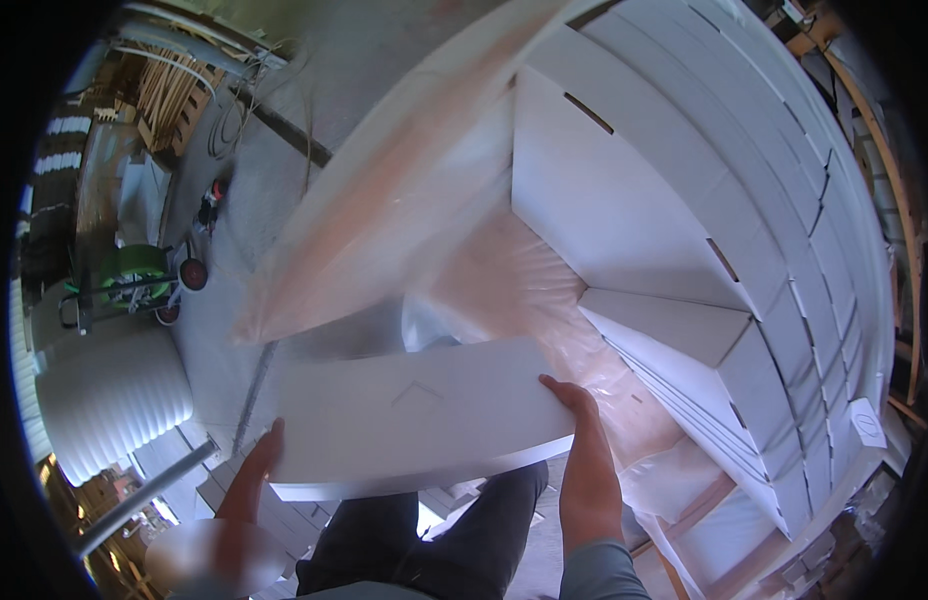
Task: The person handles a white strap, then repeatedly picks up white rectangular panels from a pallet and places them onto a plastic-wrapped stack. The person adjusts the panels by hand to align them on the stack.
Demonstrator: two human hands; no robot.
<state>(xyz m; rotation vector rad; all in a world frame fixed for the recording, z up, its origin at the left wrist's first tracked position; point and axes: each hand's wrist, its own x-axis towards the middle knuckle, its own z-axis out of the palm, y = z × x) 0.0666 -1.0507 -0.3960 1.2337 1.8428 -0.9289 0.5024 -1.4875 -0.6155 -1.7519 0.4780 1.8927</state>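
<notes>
A long, flat white cardboard box (414, 415) spans the space in front of my legs, held level between both hands. My left hand (272, 450) grips its left end, with most of the fingers hidden behind the edge. At the right end, my right hand (572, 393) clasps the side, its thumb resting near the top corner. Ahead and to the right, several similar white boxes (624, 190) are stacked in rows. Translucent plastic sheeting (414, 180) hangs open beside the stack and also lies under part of it (544, 290).
A large roll of white corrugated wrap (114, 385) stands at the left, close to a metal bar (149, 498). Beyond it is a wheeled cart with a green reel (134, 268). Cables (229, 125) lie on the grey floor. Wooden framing (684, 520) shows at lower right.
</notes>
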